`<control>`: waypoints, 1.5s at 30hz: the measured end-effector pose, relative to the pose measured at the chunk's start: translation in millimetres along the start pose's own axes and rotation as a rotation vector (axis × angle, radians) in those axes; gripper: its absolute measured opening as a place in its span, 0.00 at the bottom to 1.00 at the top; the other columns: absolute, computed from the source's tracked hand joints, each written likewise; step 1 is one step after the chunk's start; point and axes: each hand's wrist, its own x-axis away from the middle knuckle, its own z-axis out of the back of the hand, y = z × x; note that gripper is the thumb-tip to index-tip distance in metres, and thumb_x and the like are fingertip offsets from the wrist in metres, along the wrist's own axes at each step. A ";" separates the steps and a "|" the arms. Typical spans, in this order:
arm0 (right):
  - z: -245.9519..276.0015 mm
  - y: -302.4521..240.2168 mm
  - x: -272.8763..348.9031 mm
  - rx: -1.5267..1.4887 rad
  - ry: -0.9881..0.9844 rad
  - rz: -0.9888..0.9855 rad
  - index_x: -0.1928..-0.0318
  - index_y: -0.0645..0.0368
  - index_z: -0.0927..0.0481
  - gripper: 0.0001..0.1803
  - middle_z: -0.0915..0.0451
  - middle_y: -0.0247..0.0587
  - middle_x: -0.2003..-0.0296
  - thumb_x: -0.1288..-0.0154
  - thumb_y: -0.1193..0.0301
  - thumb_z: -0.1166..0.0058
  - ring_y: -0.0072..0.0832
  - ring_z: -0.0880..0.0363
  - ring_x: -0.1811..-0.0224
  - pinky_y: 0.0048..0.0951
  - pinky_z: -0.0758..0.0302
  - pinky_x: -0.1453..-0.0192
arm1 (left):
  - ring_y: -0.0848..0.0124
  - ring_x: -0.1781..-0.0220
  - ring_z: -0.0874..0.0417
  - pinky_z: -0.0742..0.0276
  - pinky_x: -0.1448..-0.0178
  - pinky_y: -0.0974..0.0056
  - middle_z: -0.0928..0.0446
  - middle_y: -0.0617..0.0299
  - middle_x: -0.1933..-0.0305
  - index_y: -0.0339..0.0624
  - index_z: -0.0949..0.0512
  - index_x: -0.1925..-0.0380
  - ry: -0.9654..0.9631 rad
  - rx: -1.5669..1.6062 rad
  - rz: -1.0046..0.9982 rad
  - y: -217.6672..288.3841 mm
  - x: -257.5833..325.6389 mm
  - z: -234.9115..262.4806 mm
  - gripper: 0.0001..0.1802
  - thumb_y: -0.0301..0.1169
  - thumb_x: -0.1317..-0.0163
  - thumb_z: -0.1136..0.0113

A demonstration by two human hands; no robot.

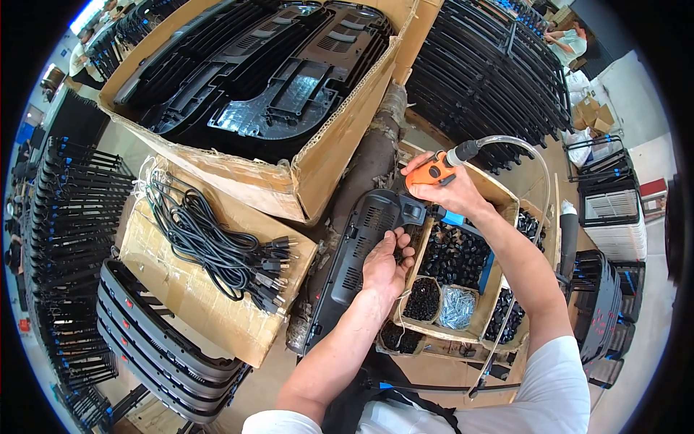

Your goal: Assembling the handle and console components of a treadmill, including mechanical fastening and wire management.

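Observation:
A long black plastic cover with vent slots (pixel 353 266) lies slanting in front of me. Across its right edge rests my left hand (pixel 387 269), fingers curled in, with something small and dark between them that I cannot make out. Above the cover's far end, my right hand (pixel 454 192) is wrapped round an orange air screwdriver (pixel 429 172). A clear hose (pixel 531 148) curves away from the tool's dark end fitting. Beside my hands stands a divided cardboard box (pixel 468 335) with black plastic pieces (pixel 452 253), small black screws (pixel 422 299) and silver screws (pixel 457 307).
A large carton (pixel 296 189) of black plastic panels (pixel 289 94) stands at the far left. Bundled black power cables (pixel 206 242) lie on a cardboard sheet (pixel 170 278). Stacked curved black covers (pixel 163 347) stand near left. Racks of black frames (pixel 484 79) stand beyond; other people are farther off.

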 end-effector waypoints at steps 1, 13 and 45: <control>-1.4 -2.0 -0.1 0.032 -0.020 -0.003 0.46 0.60 0.17 0.22 0.14 0.40 0.48 0.41 0.72 0.26 0.29 0.16 0.43 0.35 0.20 0.35 | 0.71 0.62 0.22 0.25 0.56 0.63 0.18 0.69 0.61 0.47 0.18 0.45 0.004 -0.002 0.002 1.5 0.6 -0.8 0.16 0.44 0.17 0.46; -27.5 -51.6 45.4 -0.023 -0.048 0.048 0.38 0.63 0.22 0.30 0.14 0.46 0.42 0.39 0.71 0.26 0.32 0.17 0.38 0.39 0.22 0.29 | 0.76 0.67 0.24 0.24 0.63 0.69 0.21 0.71 0.66 0.46 0.18 0.54 0.016 0.333 -0.040 28.9 -15.8 -9.2 0.13 0.42 0.17 0.46; -99.0 -25.3 2.9 -0.011 -0.081 0.000 0.49 0.59 0.17 0.19 0.14 0.36 0.50 0.39 0.77 0.26 0.23 0.15 0.48 0.31 0.18 0.40 | 0.60 0.55 0.16 0.13 0.47 0.56 0.21 0.55 0.54 0.34 0.25 0.46 -0.083 0.155 0.084 -6.0 83.1 66.3 0.14 0.34 0.15 0.54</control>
